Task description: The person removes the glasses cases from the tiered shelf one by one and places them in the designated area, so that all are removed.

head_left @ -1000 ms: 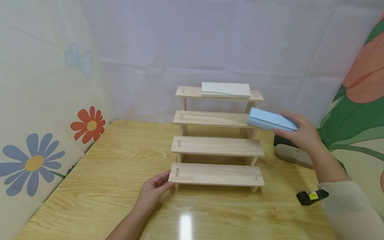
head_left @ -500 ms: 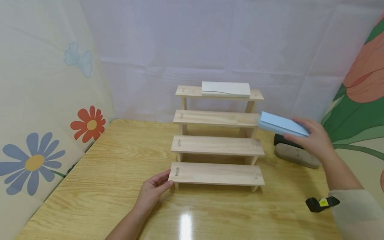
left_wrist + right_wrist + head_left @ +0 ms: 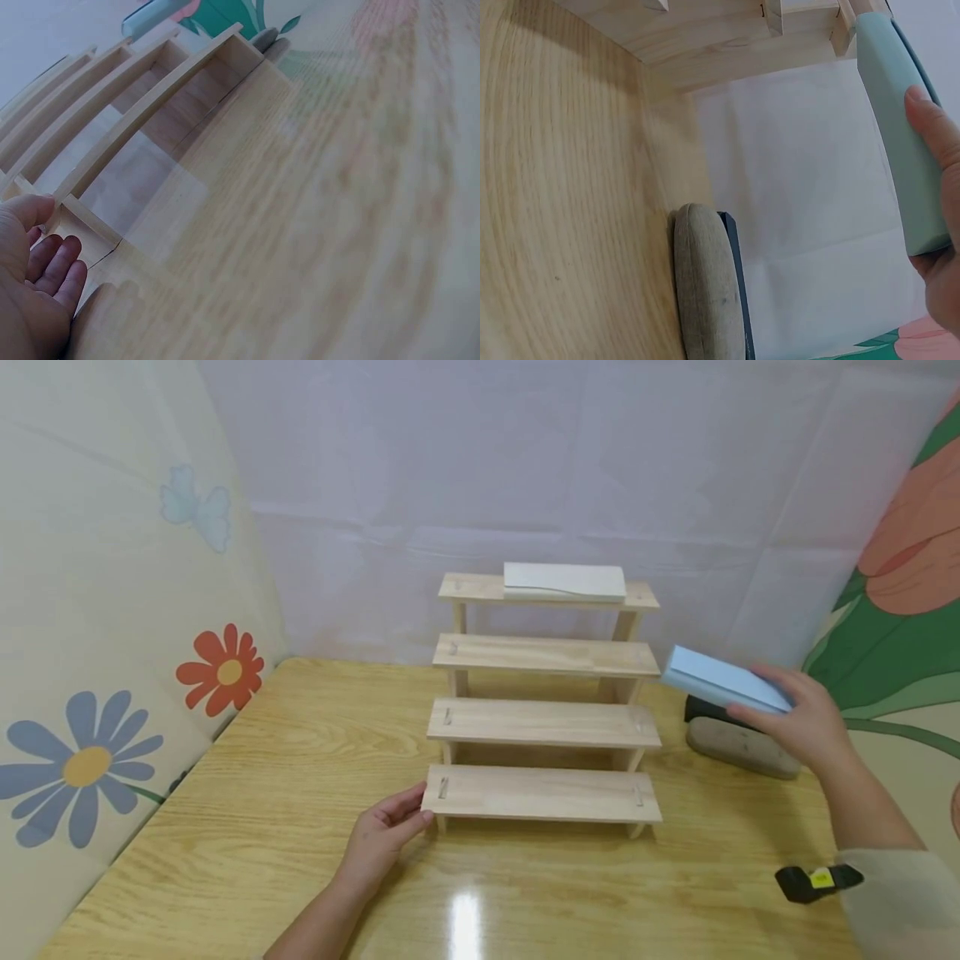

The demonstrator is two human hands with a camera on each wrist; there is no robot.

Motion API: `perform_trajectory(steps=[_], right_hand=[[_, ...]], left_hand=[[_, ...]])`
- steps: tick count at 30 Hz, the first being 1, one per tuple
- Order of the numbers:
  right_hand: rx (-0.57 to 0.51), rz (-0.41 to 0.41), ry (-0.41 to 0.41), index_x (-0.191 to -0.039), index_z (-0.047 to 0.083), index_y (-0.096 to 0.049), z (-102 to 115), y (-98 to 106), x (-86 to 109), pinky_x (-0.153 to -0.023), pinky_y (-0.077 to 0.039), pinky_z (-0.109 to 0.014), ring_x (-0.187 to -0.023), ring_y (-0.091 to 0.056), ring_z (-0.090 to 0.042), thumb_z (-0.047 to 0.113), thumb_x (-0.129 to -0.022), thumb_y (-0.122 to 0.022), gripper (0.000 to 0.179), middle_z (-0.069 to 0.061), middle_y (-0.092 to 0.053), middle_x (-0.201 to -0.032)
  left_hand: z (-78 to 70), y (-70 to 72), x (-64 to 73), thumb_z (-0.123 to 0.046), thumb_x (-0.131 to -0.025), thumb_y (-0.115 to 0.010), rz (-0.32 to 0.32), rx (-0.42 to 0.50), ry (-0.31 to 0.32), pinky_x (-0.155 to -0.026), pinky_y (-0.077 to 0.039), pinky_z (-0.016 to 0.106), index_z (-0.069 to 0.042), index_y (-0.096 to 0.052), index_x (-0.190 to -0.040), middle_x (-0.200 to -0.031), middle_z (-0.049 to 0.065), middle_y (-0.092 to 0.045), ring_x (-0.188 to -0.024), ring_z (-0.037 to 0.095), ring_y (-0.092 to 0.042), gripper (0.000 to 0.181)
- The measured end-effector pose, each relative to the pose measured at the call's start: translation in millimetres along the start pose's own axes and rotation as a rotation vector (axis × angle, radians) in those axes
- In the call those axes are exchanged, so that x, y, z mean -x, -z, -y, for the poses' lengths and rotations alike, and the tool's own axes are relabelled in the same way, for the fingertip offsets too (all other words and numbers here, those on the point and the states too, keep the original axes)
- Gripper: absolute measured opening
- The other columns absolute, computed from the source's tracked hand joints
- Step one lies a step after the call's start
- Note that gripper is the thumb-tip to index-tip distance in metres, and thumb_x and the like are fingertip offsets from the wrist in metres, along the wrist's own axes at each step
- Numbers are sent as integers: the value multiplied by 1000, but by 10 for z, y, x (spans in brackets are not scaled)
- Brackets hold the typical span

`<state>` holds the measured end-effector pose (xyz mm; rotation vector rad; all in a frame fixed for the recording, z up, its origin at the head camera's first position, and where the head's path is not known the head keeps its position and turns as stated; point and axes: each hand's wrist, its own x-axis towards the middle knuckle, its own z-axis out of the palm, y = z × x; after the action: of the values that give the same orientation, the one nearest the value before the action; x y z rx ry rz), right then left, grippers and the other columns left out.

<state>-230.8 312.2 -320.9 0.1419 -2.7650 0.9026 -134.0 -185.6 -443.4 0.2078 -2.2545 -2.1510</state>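
My right hand (image 3: 806, 718) grips one end of a light-blue glasses case (image 3: 723, 681), thumb along one side. The case hangs in the air just right of the second-highest step of a wooden tiered stand (image 3: 543, 793), tilted down to the right. In the right wrist view the blue case (image 3: 900, 142) looks pale green, with the thumb on its face. My left hand (image 3: 378, 839) holds the left end of the stand's lowest step, thumb at its front corner; in the left wrist view the other fingers curl beneath. On the top step lies a white glasses case (image 3: 564, 582).
A beige fabric glasses case (image 3: 742, 748) and a black case (image 3: 708, 710) lie on the wooden table (image 3: 300, 743), right of the stand. A pale cloth (image 3: 360, 468) hangs behind, with flower-printed cloths at both sides.
My right hand has moved right and slightly down, carrying the blue glasses case from above the right end of the second-highest step to beside it. The left hand stays put.
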Motion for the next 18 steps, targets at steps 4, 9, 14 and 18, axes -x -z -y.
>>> perform_trajectory(steps=[4, 9, 14, 18], right_hand=[[19, 10, -14, -149, 3, -37, -71, -6, 46, -87, -36, -62, -122, -37, -51, 41, -88, -71, 80, -36, -38, -143], [34, 11, -33, -150, 3, -36, -182, -21, 125, -87, -37, -63, -121, -38, -52, 42, -88, -71, 81, -38, -38, -142], [62, -1, -34, -147, 1, -40, -294, -59, 209, -81, -39, -57, -115, -42, -50, 42, -88, -71, 78, -38, -43, -137], [75, -8, -41, -145, -1, -42, -400, -114, 277, -80, -39, -57, -113, -43, -51, 42, -87, -72, 78, -38, -44, -134]], left_hand=[[-6, 5, 0, -1, -87, -69, 6, 0, -3, -84, -54, 16, 5, -57, -131, -130, 22, -62, -96, 1, -65, 46], [-3, 7, -2, -1, -88, -69, 10, 7, 1, -84, -54, 16, 5, -56, -132, -132, 22, -61, -96, 1, -65, 46], [5, -2, -2, -1, -87, -69, 0, -7, 18, -84, -55, 17, 3, -57, -131, -132, 21, -61, -96, 2, -65, 46], [-2, -5, 0, -2, -87, -69, -3, -15, 22, -84, -55, 17, 3, -58, -131, -130, 20, -62, -97, 2, -65, 45]])
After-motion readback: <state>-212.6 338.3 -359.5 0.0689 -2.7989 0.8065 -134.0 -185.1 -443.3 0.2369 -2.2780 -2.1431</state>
